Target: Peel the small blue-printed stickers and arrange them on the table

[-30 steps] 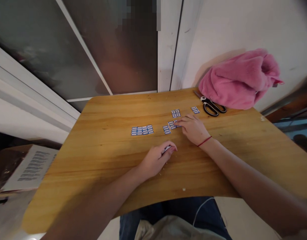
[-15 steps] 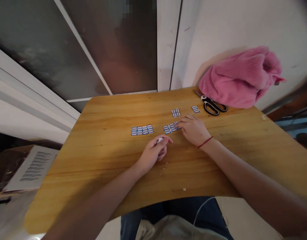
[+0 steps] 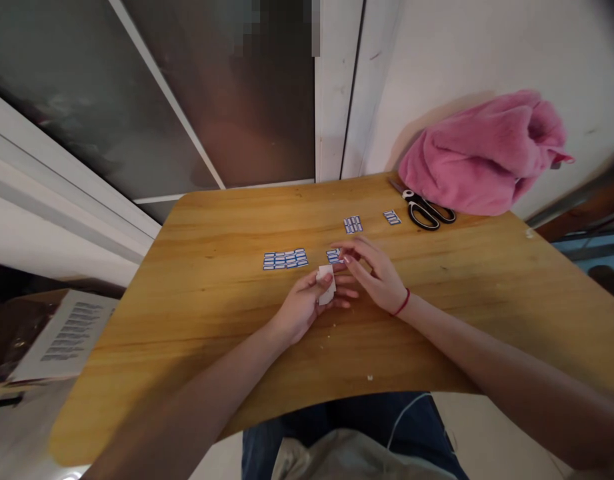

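Observation:
My left hand (image 3: 307,300) has its thumb pressed on a small white piece of paper (image 3: 326,285), its other fingers stretched out beneath. Close by on the right, my right hand (image 3: 377,270) hovers near the left fingertips, thumb and fingers apart, and nothing shows in it. Behind the hands lies a group of blue-edged white labels (image 3: 333,256), partly hidden by my right hand. A wider block of such labels (image 3: 285,259) lies to the left. Farther back are a smaller block of labels (image 3: 353,225) and a short row of labels (image 3: 392,217).
Black-handled scissors (image 3: 427,210) lie at the back right of the wooden table (image 3: 211,320), beside a pink plush bag-like item (image 3: 481,157) against the wall. Tiny white scraps (image 3: 370,378) dot the near side. A cardboard box (image 3: 61,337) stands left of the table.
My right hand has drawn back from the middle group of labels toward my left hand. The left fingers have uncurled, showing more of the white paper.

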`<state>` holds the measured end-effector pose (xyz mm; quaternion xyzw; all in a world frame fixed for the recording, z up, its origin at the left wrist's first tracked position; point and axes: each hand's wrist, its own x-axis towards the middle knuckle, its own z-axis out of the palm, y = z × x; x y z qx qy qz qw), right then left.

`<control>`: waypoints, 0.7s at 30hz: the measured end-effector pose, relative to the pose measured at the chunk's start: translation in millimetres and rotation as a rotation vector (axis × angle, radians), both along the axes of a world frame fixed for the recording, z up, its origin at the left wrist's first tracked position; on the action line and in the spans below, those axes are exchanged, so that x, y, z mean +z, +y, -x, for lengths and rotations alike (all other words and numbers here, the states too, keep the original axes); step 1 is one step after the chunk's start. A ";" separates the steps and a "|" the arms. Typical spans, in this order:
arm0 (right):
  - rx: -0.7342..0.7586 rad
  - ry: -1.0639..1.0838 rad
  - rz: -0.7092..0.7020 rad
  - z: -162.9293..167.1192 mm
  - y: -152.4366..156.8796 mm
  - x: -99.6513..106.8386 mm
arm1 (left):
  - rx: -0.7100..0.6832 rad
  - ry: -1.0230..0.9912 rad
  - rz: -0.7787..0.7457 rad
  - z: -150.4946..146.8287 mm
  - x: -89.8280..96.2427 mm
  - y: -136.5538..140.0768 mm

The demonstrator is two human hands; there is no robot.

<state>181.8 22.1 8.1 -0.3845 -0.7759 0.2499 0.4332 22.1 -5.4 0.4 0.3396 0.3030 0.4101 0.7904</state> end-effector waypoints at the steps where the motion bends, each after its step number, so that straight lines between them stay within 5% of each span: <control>1: 0.018 -0.005 0.017 1.9 -1.0 0.5 | 0.014 0.016 0.001 -0.4 -0.8 0.0; 7: 0.011 0.021 0.202 7.2 3.3 -5.0 | 0.083 0.144 0.015 3.5 -2.0 2.2; 11: -0.060 0.111 0.186 6.6 2.4 -5.1 | 0.038 0.158 0.055 4.6 0.2 2.9; 14: -0.185 0.208 0.187 3.8 1.3 -3.0 | -0.128 0.131 0.063 5.9 1.0 1.0; 17: -0.254 0.224 0.182 -0.5 3.3 -3.7 | -0.444 0.123 0.035 8.3 1.3 -1.9; 21: 0.003 -0.156 0.037 -2.9 7.1 -10.8 | -0.673 0.112 -0.007 10.0 3.7 -3.3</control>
